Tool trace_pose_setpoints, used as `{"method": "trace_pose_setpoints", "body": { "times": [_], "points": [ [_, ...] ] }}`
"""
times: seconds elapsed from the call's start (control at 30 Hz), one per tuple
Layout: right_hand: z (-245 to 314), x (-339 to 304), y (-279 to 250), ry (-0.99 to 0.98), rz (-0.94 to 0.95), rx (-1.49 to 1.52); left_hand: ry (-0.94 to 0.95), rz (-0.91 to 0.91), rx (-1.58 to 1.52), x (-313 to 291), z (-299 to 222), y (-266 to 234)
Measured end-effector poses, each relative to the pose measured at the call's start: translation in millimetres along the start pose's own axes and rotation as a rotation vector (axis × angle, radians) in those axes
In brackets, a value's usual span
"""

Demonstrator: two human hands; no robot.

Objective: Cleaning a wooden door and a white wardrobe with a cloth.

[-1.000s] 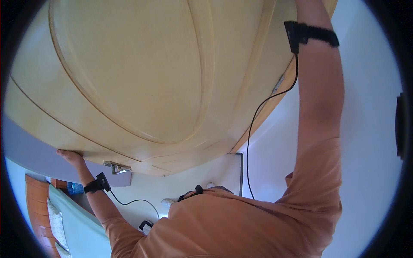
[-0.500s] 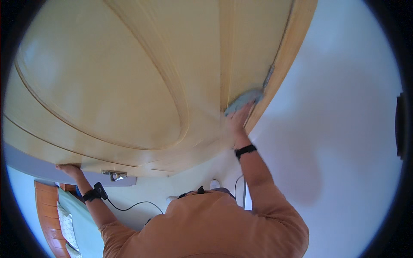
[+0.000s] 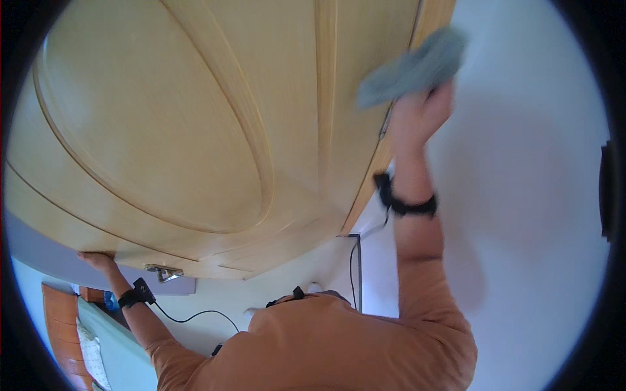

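Note:
A grey-green cloth (image 3: 417,65), blurred by motion, is gripped in my right hand (image 3: 424,114) at the upper right. It lies across the hinge side of a pale wooden door (image 3: 150,130) and its frame (image 3: 435,19). Whether the cloth touches the wood cannot be told. My left hand (image 3: 98,260) holds the door's outer edge at the lower left, with most of its fingers hidden by the door. To the right of that hand sits a metal door handle (image 3: 164,272). A hinge (image 3: 385,124) shows just below the cloth.
A plain white wall (image 3: 521,195) fills the right side. Black bands with thin cables circle both wrists; one cable (image 3: 195,319) runs from the left wrist toward my body. At the lower left stands a bed with an orange headboard (image 3: 60,326) and a pillow (image 3: 91,348).
My right hand has swept the cloth upward and to the right, from the door beside the hinge to above it, over the frame. My left hand stays on the door's edge.

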State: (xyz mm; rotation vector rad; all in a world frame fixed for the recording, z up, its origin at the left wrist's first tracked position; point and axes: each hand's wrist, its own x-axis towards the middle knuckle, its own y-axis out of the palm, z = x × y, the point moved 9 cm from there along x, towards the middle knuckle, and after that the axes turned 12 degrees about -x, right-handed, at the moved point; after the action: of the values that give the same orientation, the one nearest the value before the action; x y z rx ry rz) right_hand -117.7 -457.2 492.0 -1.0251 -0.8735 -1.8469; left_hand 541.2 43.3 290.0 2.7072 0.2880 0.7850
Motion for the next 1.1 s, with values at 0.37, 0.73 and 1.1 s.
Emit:
{"method": "trace_pose_setpoints", "body": {
  "times": [0.37,0.73,1.1],
  "points": [
    [31,202,81,-0.665,-0.195,-0.682,0.079,-0.072,-0.01,10,-15,-16],
    [-113,0,3,-0.417,0.356,-0.779,-0.145,-0.057,-0.207,-11,-23,14],
    [-107,-57,-47,-0.283,0.495,-0.767,-0.274,0.002,-0.684,31,85,1]
  ]
}}
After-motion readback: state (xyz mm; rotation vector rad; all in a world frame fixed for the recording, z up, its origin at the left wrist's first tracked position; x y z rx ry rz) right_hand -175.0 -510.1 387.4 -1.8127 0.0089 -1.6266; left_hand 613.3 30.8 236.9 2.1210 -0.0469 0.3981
